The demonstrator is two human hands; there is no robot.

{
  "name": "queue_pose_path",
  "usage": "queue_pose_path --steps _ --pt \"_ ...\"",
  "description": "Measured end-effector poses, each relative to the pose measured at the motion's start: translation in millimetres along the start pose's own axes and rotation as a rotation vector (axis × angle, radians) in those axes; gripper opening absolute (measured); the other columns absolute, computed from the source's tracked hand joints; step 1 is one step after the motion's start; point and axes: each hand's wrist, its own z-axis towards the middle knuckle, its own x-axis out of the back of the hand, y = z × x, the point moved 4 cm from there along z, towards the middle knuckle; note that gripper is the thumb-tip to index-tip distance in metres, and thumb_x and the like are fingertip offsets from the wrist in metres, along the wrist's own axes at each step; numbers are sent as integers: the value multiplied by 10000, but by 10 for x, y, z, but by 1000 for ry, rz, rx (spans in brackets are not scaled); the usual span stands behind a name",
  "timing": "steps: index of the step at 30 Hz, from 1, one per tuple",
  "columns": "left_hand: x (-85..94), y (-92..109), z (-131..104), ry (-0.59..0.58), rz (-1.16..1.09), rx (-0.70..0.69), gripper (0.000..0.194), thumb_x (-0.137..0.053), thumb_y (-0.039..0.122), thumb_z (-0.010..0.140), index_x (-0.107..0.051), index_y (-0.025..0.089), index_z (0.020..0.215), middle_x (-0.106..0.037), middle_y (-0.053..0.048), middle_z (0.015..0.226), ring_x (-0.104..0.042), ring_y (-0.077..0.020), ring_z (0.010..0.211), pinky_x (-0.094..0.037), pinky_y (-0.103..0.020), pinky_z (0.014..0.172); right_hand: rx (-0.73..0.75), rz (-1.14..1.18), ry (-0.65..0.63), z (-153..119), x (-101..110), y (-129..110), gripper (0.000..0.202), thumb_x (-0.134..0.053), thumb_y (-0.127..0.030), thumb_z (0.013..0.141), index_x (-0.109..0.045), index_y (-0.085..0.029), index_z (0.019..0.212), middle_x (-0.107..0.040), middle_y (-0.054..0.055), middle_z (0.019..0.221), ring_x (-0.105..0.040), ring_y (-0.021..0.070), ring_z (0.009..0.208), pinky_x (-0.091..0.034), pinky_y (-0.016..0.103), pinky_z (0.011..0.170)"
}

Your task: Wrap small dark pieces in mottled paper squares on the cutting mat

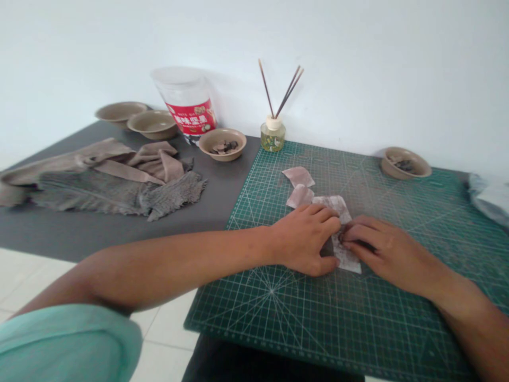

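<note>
Scraps (300, 196), at least three, lie on one mat (302, 313), left fingers (331, 227) parted, right fingers (358, 233) narrow, hold unclear.

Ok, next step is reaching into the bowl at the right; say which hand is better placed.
Right, I'd judge: the right hand is nearer that bowl, with nothing visible standing between them. The left hand lies farther left, over the patterned strip.

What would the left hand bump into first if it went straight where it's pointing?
The left hand would most likely meet the right hand, close in front of it by the pale strip, though exact depth is hard to judge.
</note>
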Motion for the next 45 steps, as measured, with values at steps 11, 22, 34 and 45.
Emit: queue_pose_path --steps 11,22,34,45 --pt "8 10 3 -3 13 0 447 -637 490 856 -590 135 1124 -620 -159 1288 -555 -339 1214 -443 -484 1070 31 -8 41 -2 1 -17 178 -499 -253 1031 -677 -250 1023 -706 73 1088 -661 258 982 -525 459 877" --pt "2 5 4 3 -1 -11 464 -633 502 854 -585 133 1131 -619 -160 1270 -548 -332 1201 -433 -484 1068 101 -4 45 9 5 -58 186 -506 -237 1027 -691 -248 1025 -732 64 1080 -678 264 995 -545 471 883" --pt "-3 7 -1 5 9 1 449 -610 501 864 -580 152 1145 -619 -151 1266 -548 -339 1194 -436 -494 1048 28 38 58 -23 48 -5 160 -559 -270 986 -719 -267 993 -749 62 1043 -703 278 962 -561 464 857" --pt "9 12 2 6 8 -10 461 -617 499 862 -582 136 1145 -620 -160 1274 -544 -342 1204 -433 -492 1058 15 41 47 -9 33 18 177 -531 -282 1008 -707 -263 998 -736 63 1062 -689 275 978 -545 471 862"
